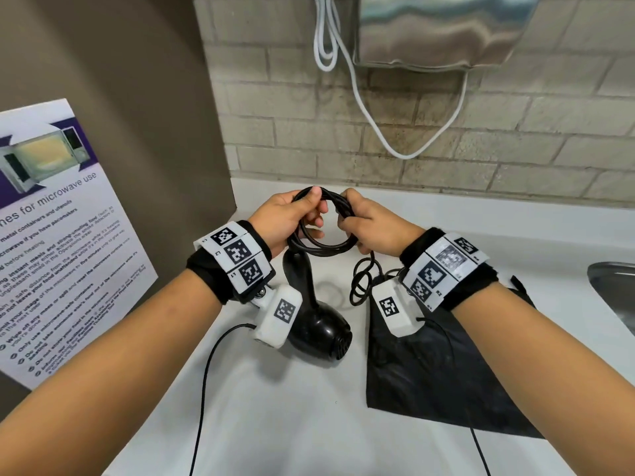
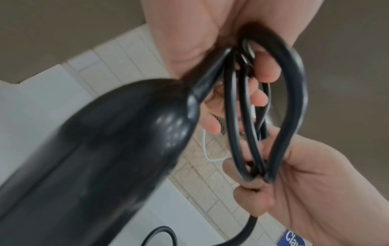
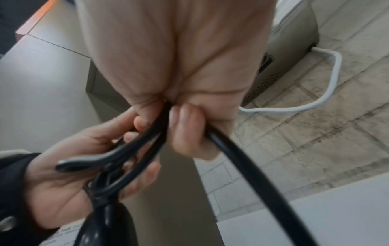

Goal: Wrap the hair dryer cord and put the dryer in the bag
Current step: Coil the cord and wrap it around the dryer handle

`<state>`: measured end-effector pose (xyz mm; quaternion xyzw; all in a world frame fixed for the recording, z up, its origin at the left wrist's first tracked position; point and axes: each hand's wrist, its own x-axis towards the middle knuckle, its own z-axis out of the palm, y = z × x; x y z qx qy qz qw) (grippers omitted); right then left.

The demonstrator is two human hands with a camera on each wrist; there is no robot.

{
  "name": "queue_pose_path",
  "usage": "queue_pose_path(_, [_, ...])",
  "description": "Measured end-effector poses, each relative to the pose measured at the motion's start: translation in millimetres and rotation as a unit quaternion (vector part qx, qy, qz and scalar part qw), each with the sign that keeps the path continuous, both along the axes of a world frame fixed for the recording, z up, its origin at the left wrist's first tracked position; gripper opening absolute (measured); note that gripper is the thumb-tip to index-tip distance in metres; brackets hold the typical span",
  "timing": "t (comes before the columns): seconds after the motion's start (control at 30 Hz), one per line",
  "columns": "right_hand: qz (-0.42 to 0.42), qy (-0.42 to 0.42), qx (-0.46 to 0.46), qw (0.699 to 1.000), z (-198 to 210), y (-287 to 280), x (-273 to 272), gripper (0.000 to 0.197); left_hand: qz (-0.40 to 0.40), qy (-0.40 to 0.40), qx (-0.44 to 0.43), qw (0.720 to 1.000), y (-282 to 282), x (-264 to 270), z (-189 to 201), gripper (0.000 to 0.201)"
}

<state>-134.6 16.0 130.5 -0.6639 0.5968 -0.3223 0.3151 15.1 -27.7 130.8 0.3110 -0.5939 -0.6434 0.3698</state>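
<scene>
So we've got both hands up over the white tabletop (image 1: 309, 424) with the black cord (image 1: 321, 247) coiled into a few loops between them. Our left hand (image 1: 285, 218) has its grip curled round one side of the coil, thumb on top, and our right hand (image 1: 371, 223) has its grip pinched tight on the other side, fingers (image 3: 185, 131) folded over the strands. The hair dryer (image 1: 319, 324) hangs from the coil, handle up near our left palm and the fat body down low, just above or maybe touching the tabletop, honestly can't tell which. A loose stretch of cord drops from our right fist and loops by the right wrist. The black bag (image 1: 446, 372) lies flat on the tabletop under our right forearm, just beside the dryer. Off to the left there's a microwave use poster (image 1: 62, 242) on the wall, a white cable (image 1: 378, 132) dangling down the brick wall behind, and a sink edge (image 1: 615, 286) at far right.
</scene>
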Motion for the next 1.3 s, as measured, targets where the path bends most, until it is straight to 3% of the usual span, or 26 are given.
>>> queue_pose_path(0.1, [0.014, 0.013, 0.008, 1.000, 4.5, 1.7, -0.7, 0.007, -0.019, 0.002, 0.021, 1.000, -1.5, 2.6, 1.8, 0.035])
queue_pose_path(0.37, [0.033, -0.042, -0.014, 0.998, -2.1, 1.1, 5.4, 0.019, -0.017, 0.023, 0.078, 0.997, -2.1, 1.7, 4.5, 0.059])
queue_pose_path(0.6, [0.019, -0.118, -0.083, 0.989, -6.6, 0.8, 12.9, 0.015, 0.007, 0.020, 0.072, 0.997, -3.5, 3.1, 3.4, 0.052])
queue_pose_path(0.77, [0.004, -0.179, -0.067, 0.982, -5.8, -0.4, 13.1, 0.025, -0.057, 0.036, 0.121, 0.990, -7.4, 8.0, 6.8, 0.044])
queue_pose_path(0.87, [0.030, -0.163, -0.044, 0.985, -4.9, -2.2, 1.8, 0.013, -0.050, 0.026, 0.126, 0.990, -8.9, 13.8, 7.2, 0.039])
queue_pose_path(0.93, [0.049, -0.191, 0.000, 0.980, -6.0, -5.8, -12.1, 0.020, -0.040, 0.012, 0.119, 0.992, -7.9, 15.9, 6.4, 0.037])
queue_pose_path(1.13, [0.004, -0.049, 0.001, 0.999, 6.4, -8.2, -26.7, 0.019, -0.077, -0.047, 0.073, 0.993, 2.1, 15.3, 8.6, 0.042])
queue_pose_path(1.3, [-0.056, 0.065, -0.128, 0.988, 28.5, -9.8, -21.4, 0.015, -0.116, -0.128, 0.017, 0.985, 9.6, 10.6, 12.1, 0.055])
